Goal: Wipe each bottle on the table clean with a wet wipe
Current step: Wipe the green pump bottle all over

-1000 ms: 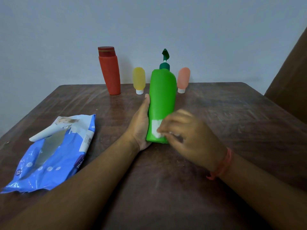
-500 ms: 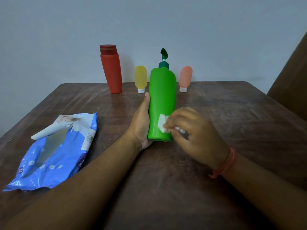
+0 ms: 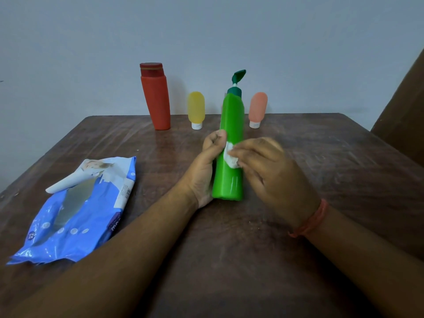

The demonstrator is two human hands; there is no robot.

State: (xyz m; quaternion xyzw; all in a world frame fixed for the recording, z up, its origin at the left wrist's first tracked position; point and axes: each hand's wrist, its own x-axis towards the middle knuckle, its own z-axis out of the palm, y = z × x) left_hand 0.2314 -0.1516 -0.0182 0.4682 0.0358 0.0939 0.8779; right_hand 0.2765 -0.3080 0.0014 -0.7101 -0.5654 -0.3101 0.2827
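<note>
A tall green pump bottle (image 3: 230, 134) stands upright in the middle of the brown table (image 3: 321, 157). My left hand (image 3: 203, 171) grips its left side, thumb near mid-height. A small crumpled white wet wipe (image 3: 230, 157) is pressed against the bottle's front by the fingers of my right hand (image 3: 268, 171). Along the far edge stand a red bottle (image 3: 156, 99), a small yellow tube (image 3: 196, 109) and a small peach tube (image 3: 258, 109), both tubes resting on their white caps.
An opened blue wet-wipe pack (image 3: 75, 212) lies at the left of the table, its flap peeled back. A grey wall rises just behind the bottles. A brown panel (image 3: 403, 106) stands at the right edge.
My right hand has carried the wipe up the green bottle, from near its base to about mid-height. The bottle has turned, showing a narrower side, and my left thumb has shifted round it.
</note>
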